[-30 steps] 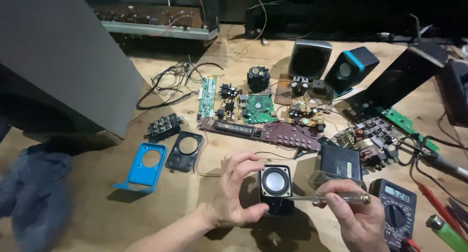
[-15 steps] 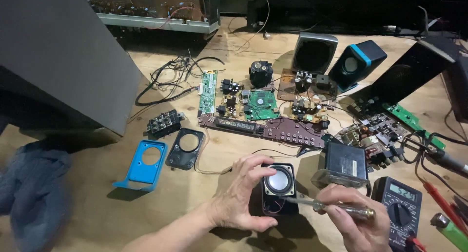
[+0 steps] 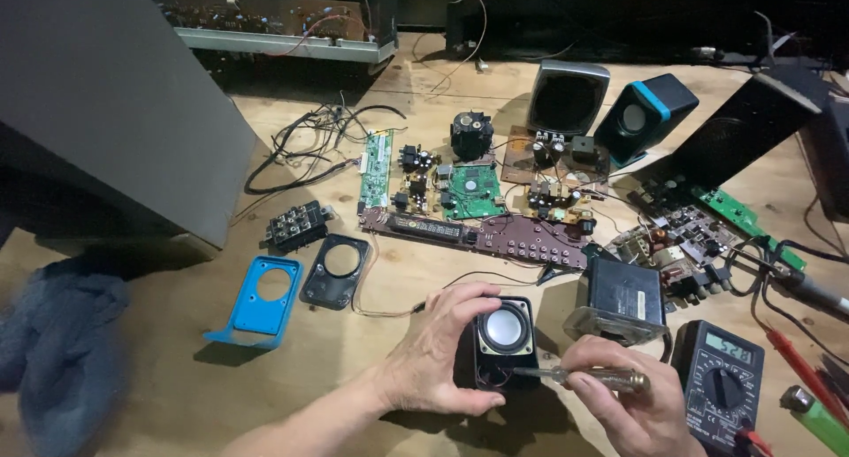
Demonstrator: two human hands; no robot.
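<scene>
The left hand (image 3: 438, 355) grips the small black speaker box with its silver cone (image 3: 505, 340), near centre on the wooden surface (image 3: 159, 395). The right hand (image 3: 623, 395) is closed around an amber-handled screwdriver (image 3: 579, 376), tip at the box's lower front. The blue plastic front frame (image 3: 261, 298) already lies detached at left; the driver remains seated.

Bare counter (image 3: 159, 395) lying open left of the small speaker (image 3: 504, 340), multimeter (image 3: 723, 382) and black box (image 3: 622, 298) crowding its right

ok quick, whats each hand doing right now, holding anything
Left hand: closed around the small black speaker, steadying it.
Right hand: closed on a screwdriver, tip at the speaker's lower edge.
</scene>
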